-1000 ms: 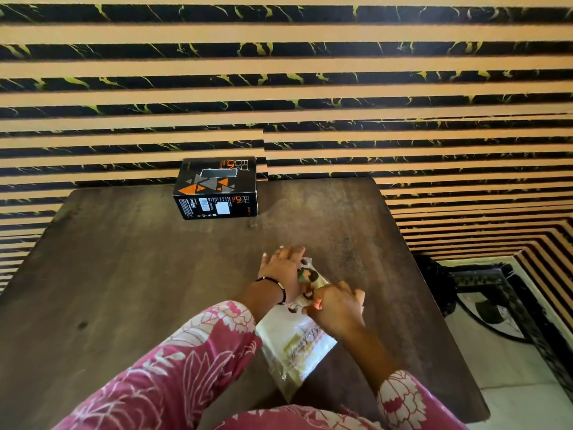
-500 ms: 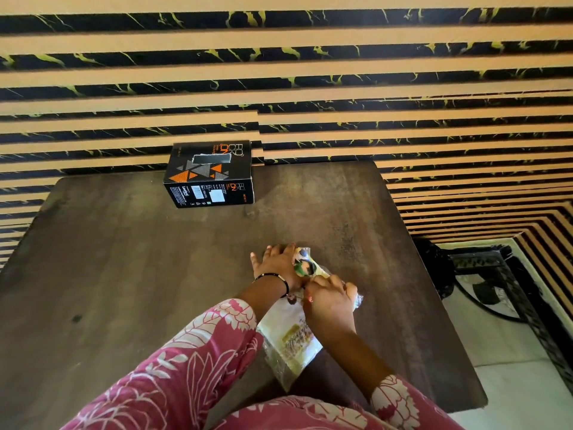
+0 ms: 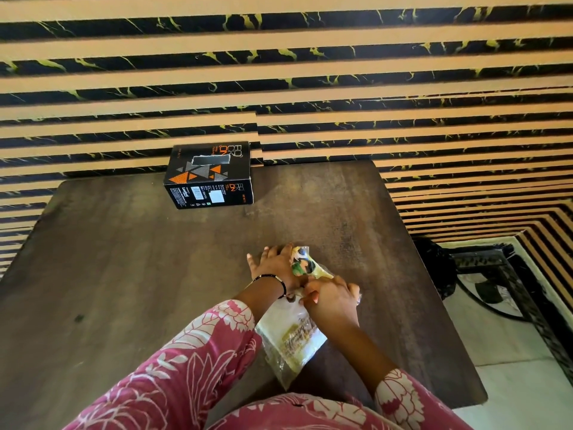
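Note:
A clear plastic packet [image 3: 291,339] with yellow print and a cartoon picture at its far end lies on the dark wooden table [image 3: 124,274], near the front right. My left hand [image 3: 273,265] rests flat on the packet's far end with its fingers spread. My right hand [image 3: 331,301] is over the packet's middle, its fingers curled and pinching the plastic. The middle of the packet is hidden under both hands.
A black cardboard box [image 3: 210,175] with orange and grey triangles stands at the table's far edge, against a striped black-and-tan wall. To the right of the table, a black metal frame [image 3: 496,274] stands on a pale tiled floor.
My hands have stayed on the packet and shifted only slightly. The view has tilted a little, so the box and table sit lower in the frame.

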`<control>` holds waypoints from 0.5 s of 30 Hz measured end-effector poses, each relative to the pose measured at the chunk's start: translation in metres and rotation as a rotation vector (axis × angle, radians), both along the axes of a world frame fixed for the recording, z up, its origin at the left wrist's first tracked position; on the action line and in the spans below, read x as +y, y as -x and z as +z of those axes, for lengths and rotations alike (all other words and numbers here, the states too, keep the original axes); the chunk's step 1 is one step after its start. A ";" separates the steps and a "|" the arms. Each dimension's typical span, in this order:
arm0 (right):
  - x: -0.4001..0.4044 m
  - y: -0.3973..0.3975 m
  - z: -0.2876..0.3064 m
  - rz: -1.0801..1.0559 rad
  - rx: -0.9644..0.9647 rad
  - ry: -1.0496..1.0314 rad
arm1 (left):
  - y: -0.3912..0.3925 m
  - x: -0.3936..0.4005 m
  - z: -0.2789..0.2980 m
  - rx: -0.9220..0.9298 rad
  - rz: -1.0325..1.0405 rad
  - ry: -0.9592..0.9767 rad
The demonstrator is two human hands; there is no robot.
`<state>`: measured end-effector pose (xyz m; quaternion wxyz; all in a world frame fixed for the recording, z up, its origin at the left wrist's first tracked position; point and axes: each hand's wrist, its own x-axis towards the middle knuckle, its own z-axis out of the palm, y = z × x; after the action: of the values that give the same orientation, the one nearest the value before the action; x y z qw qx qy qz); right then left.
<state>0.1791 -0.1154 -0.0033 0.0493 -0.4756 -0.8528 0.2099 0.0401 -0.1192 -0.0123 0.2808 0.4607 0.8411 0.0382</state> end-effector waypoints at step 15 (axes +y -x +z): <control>0.005 -0.018 0.007 -0.009 0.236 0.180 | 0.012 -0.017 -0.018 -0.092 -0.009 -0.149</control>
<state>0.1975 -0.1104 0.0041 0.1075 -0.4539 -0.8166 0.3399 0.0283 -0.1364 -0.0302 0.2843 0.4820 0.8199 0.1207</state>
